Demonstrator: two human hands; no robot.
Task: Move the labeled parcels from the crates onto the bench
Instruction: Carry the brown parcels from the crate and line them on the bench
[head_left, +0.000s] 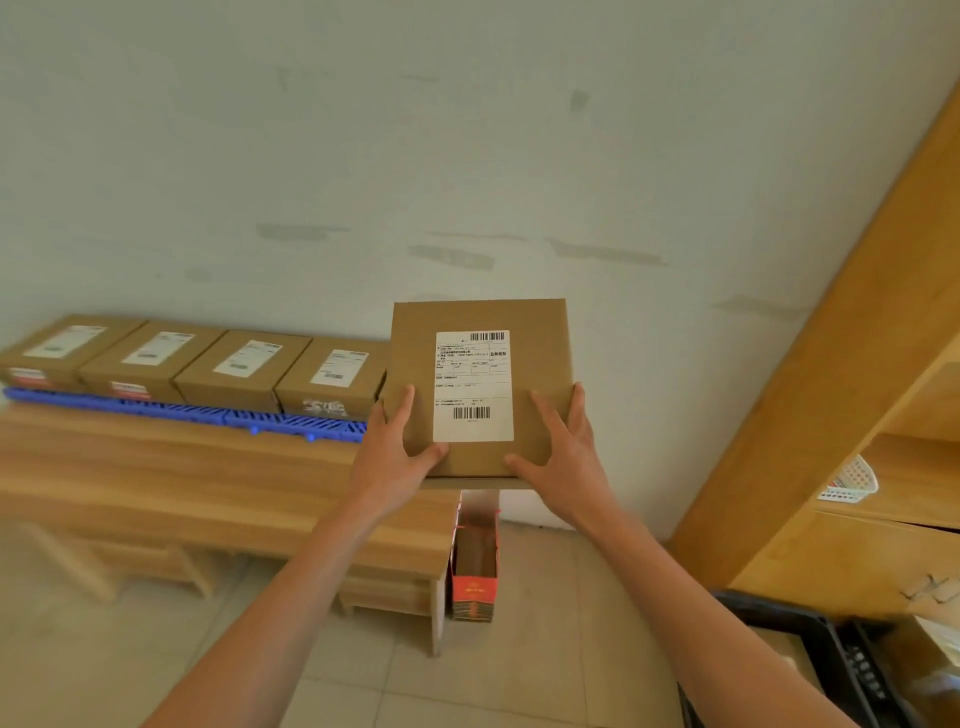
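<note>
The wooden bench (171, 467) runs along the wall, and on its far edge lies a blue plastic mat (291, 418). On this mat stand four parcels (244, 371) in a row, side by side and touching, each with a white label on top. At the lower right a black crate (810, 654) is partly in view; what it holds I cannot tell.

The parcel (480, 387) now in hand is held in the air at the right end of the bench, just beside the last box of the row, its top face turned toward the camera so that the label (474, 387) reads clearly. It is not yet set down.

It is a flat cardboard box, and I judge it stiff and rather light, because the hands carry it without visible strain. The cardboard is dry and matt, so it should not slip easily, but the corners can dent if it is dropped. The best hold seems to be at the two opposite side edges, low on the box, as it is taken now.

The left hand (397, 449) grasps the left edge: the thumb lies on the front face near the label's lower corner, and the fingers (400, 410) reach up along the edge. The right hand (563, 452) does the same at the right edge, thumb on the front, fingers spread upward. The box sits between both palms.
</note>
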